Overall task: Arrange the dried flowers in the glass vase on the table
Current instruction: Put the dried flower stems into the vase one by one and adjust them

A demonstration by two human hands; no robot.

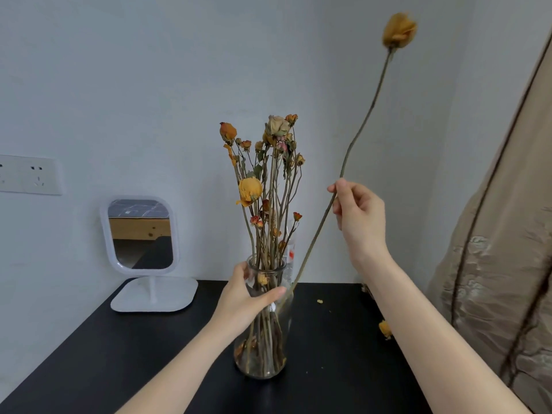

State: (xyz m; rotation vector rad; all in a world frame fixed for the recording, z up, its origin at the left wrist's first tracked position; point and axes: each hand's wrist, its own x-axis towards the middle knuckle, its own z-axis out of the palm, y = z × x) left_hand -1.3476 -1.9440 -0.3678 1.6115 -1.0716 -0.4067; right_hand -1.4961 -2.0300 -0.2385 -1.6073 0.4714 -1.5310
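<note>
While the long stem (pixel 362 124) slants with its yellow head (pixel 399 30) high to the right, its lower end runs down to the right shoulder of the glass vase (pixel 263 354). The vase stands on the black table (pixel 119 354) and already holds a bunch of dried flowers (pixel 268 174). Whether the tip is inside the mouth or just outside the glass I cannot tell, since it passes by the thumb and the glass blurs it.

The step in hand looks like adding this one stem to the bunch. The right hand (pixel 360 216) pinches the stem partway along between thumb and forefinger, the other fingers loosely curled. The left hand (pixel 248 297) is wrapped round the vase's neck, steadying it. Next, I judge, the tip must be guided over the rim and lowered among the crowded stems, gently, since dried stalks are likely brittle.

A fallen yellow flower head (pixel 385 329) lies on the table to the right, near the curtain (pixel 493 264). A white stand mirror (pixel 140 234) sits well to the left.
</note>
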